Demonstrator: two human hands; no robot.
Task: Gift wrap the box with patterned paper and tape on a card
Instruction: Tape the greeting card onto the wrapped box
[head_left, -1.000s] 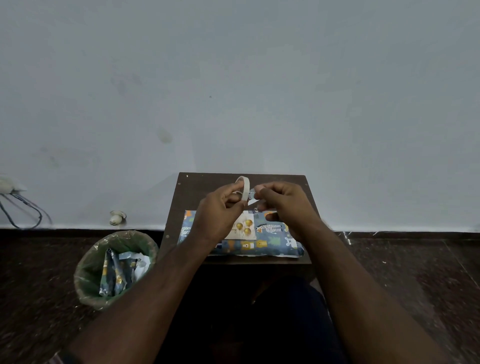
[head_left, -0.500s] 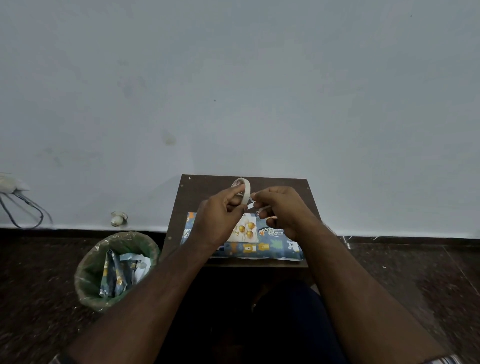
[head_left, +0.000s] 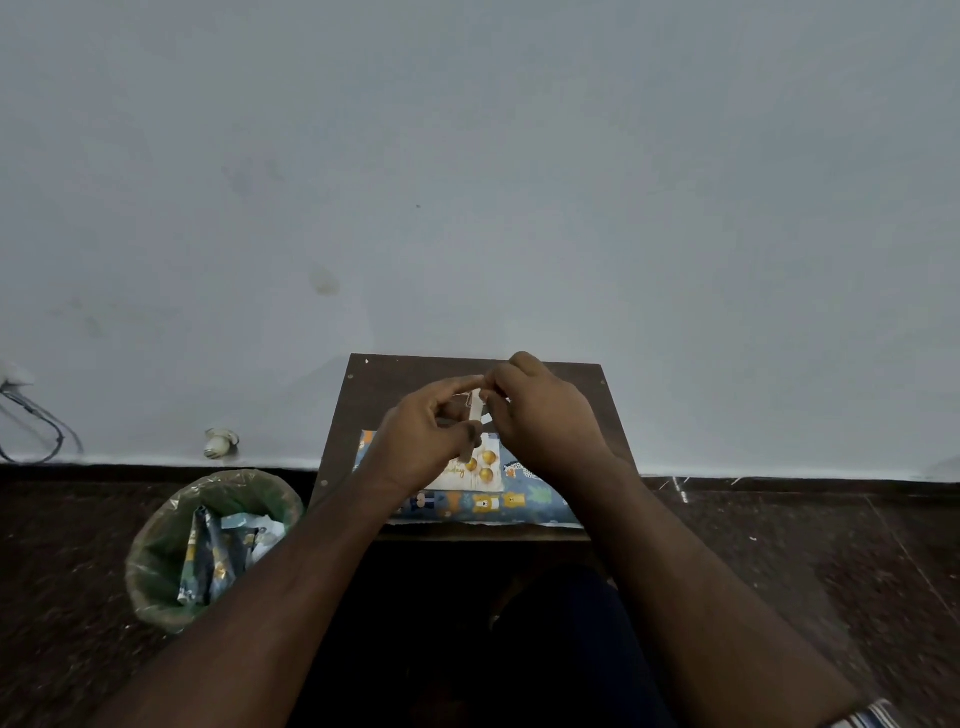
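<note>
While above wrapped box (head_left: 498, 504), tape roll (head_left: 474, 410) in both hands' grip.

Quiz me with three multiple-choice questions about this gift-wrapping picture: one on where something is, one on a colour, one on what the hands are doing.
1. Where is the bin?
A. on the table
B. on the floor, left of the table
C. behind the wall

2. The wrapped box is mostly:
A. blue
B. red
C. plain white

3. The left hand and right hand are:
A. flat on the table
B. working a tape roll above the card
C. in the bin

B, bin stands on dark floor; A, blue patterned paper; B, both hands' fingers pinch the tape.
</note>
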